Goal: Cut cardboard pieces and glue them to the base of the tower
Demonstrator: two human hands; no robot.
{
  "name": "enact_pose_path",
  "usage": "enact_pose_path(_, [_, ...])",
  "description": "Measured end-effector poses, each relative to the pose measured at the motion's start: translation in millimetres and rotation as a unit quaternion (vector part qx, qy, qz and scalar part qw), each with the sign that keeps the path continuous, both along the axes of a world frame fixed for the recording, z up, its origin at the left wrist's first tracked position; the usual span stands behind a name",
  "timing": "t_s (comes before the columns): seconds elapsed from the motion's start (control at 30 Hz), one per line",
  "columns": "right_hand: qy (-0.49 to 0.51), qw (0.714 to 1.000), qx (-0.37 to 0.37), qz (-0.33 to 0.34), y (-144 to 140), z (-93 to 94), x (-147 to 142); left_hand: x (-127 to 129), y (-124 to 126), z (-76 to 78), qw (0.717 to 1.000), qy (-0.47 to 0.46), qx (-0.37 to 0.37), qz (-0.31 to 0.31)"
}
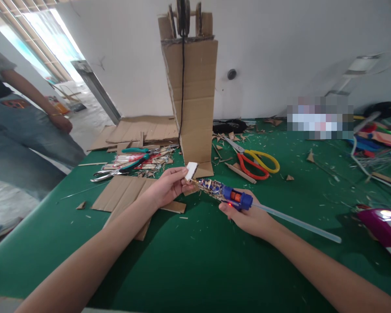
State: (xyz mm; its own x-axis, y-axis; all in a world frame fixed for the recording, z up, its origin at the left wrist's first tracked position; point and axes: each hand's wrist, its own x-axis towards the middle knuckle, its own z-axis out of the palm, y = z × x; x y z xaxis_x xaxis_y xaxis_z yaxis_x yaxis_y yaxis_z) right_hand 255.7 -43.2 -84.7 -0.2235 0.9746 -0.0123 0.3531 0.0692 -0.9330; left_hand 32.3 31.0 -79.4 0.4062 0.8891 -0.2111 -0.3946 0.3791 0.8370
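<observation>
My left hand [171, 186] pinches a small white piece [191, 171] of what looks like card between thumb and fingers. Wrapped around a blue glue gun [227, 194] is my right hand [247, 217]; a red light glows on the gun and a long translucent glue stick [299, 223] sticks out of its back. The gun's nozzle end, crusted with glue and scraps, points at the white piece and looks close to or touching it. Just behind my hands stands a tall cardboard tower [197, 100] with a dark cord [183, 87] hanging down it.
Flat cardboard pieces [117, 193] and pliers [130, 165] lie to the left. Red-and-yellow-handled scissors [252, 163] rest right of the tower. A magenta device [382, 230] sits at the far right on the green table [182, 269]. Another person [22, 113] stands at the left.
</observation>
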Motion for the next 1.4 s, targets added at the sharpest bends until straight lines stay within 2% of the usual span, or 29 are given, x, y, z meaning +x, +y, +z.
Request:
enact_pose_path(0.4, [0.054, 0.997, 0.044, -0.019, 6.8, -4.0, 2.9, -1.0, 0.7, -3.1, 0.999, -0.014, 0.016, -0.026])
enact_pose_path(0.53, [0.062, 0.995, 0.065, -0.037, 6.9, -1.8, 2.6, 0.2, 0.6, -3.4, 1.000, 0.003, 0.008, -0.013])
enact_pose_path(0.67, [0.053, 0.996, 0.064, -0.032, 7.7, -2.0, 2.5, 1.3, 1.0, -3.3, 1.000, 0.010, -0.001, -0.002])
enact_pose_path(0.97, [-0.012, 0.998, 0.060, -0.025, 6.0, -4.7, 1.7, -0.2, 1.1, -4.2, 1.000, -0.013, 0.019, -0.022])
enact_pose_path(1.23, [-0.010, 0.999, 0.037, 0.004, 4.3, -1.2, 3.2, 0.1, 0.6, -3.3, 0.999, -0.014, 0.013, -0.026])
enact_pose_path(1.4, [-0.016, 0.998, 0.025, 0.049, 3.2, 5.4, 3.4, 0.6, 0.1, -2.4, 1.000, -0.007, 0.015, -0.010])
